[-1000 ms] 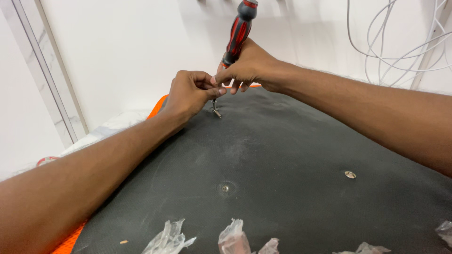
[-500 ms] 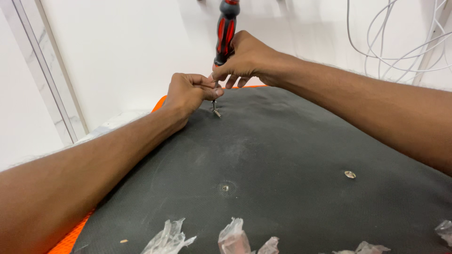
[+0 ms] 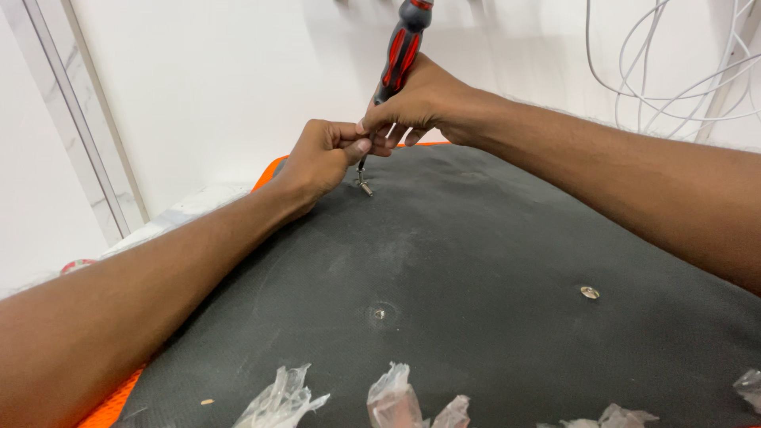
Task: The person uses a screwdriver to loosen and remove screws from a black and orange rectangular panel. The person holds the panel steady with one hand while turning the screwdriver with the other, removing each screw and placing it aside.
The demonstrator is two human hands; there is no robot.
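1. Your right hand [image 3: 424,103] has its grip closed around the red and black screwdriver [image 3: 399,54], which stands tilted with its tip down on a small metal screw [image 3: 365,187] at the far edge of the black fabric panel [image 3: 444,301]. With the shaft leaning like this, the tip could slip out of the screw head and dig into the fabric

2. Your left hand [image 3: 321,158] has its grip narrow, fingertips pinched at the shaft just above the screw. If the tip jumps sideways, those fingers are the first thing it would hit

3. The screw stands proud of the panel and looks tilted. Driven at that angle, it may bite crooked or topple

4. 2 other fasteners sit in the panel nearer to you: 1 at the centre [image 3: 380,314] and 1 to the right [image 3: 589,292]. Your right forearm passes above the right one and could snag on it

5. Crumpled clear plastic bags [image 3: 281,396] lie along the near edge, well apart from the screw; a shifted elbow could sweep them off

6. White cables [image 3: 658,71] hang on the wall behind your right arm, near enough to catch a raised handle
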